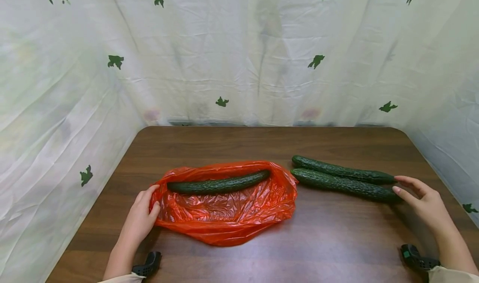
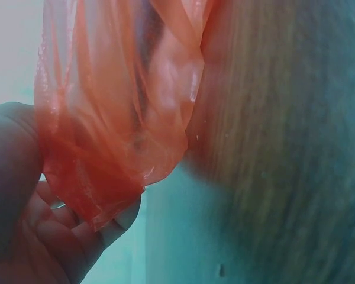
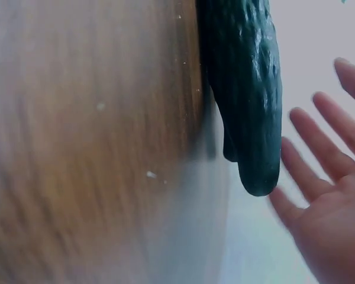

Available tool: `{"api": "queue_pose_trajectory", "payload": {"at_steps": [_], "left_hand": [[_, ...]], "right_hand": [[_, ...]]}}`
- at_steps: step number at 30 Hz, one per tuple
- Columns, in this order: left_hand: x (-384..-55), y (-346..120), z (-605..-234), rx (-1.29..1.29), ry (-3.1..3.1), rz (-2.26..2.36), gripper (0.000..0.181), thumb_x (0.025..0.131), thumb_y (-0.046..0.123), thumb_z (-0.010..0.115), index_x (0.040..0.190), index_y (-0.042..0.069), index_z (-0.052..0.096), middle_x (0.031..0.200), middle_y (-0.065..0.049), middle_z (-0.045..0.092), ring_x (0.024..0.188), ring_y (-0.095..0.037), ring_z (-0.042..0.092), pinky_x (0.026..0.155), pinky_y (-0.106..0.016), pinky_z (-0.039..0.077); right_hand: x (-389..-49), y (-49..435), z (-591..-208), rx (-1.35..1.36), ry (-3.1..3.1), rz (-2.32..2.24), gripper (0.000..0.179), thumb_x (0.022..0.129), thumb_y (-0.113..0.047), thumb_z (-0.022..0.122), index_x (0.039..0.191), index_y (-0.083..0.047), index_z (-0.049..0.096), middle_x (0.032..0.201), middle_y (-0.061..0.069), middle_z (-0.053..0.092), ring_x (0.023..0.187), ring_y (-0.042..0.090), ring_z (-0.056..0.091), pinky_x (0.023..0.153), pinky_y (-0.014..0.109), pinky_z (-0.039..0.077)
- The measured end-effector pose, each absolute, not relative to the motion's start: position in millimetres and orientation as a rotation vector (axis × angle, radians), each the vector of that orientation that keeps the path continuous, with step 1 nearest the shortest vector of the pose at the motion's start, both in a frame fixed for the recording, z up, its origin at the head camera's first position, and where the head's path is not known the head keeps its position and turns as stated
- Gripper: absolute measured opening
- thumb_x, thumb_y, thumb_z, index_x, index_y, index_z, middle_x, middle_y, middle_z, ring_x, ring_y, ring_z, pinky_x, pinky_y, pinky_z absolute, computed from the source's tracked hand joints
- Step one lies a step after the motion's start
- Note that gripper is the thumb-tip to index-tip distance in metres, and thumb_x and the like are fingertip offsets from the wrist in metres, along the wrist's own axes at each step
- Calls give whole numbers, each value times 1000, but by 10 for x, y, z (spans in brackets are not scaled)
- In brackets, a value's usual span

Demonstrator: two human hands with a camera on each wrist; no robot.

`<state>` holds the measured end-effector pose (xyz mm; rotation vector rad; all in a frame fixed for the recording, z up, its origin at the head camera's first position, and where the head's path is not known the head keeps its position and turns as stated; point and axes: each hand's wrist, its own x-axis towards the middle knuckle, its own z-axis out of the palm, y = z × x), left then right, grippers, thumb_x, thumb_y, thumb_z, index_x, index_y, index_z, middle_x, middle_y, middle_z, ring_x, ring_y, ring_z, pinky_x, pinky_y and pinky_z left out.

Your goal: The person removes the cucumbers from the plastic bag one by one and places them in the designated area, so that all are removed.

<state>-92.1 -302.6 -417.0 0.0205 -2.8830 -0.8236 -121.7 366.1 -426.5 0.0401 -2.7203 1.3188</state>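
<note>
An open red plastic bag (image 1: 232,229) lies on the table with one cucumber (image 1: 220,185) inside along its back. My left hand (image 1: 141,211) pinches the bag's left rim between thumb and fingers; in the left wrist view the thin red film (image 2: 106,136) runs down into the grip. To the right of the bag, two dark green cucumbers lie side by side, a rear one (image 1: 344,171) and a front one (image 1: 340,184). At their right ends is my right hand (image 1: 426,202), fingers spread. The right wrist view shows these fingers beside a cucumber tip (image 3: 257,171), not wrapped round it.
The brown wooden table (image 1: 329,241) has rounded back corners. A pale curtain (image 1: 239,67) with green leaf shapes hangs behind it and along both sides. Each wrist wears a black device, one on the left (image 1: 149,265) and one on the right (image 1: 416,258).
</note>
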Motion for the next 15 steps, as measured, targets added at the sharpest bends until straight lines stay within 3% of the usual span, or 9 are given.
{"api": "queue_pose_trajectory", "payload": {"at_steps": [5,15], "left_hand": [[-920,-3022,-4166,27,-2892,-828,48,85,2,51,130,-2,37,113,-23,43,101,-40,47,85,-57,39],[-923,-3029,-4186,14,-2879,-830,47,85,1,50,130,-3,37,113,-23,43,100,-40,47,85,-57,38]], "right_hand": [[-1212,3578,-4201,98,-2627,1349,47,89,-15,55,134,-15,41,119,-22,45,103,-14,40,71,1,33],[-1253,3359,-4072,292,-2526,1390,52,85,1,56,134,-7,39,120,-15,47,107,-6,42,79,5,35]]}}
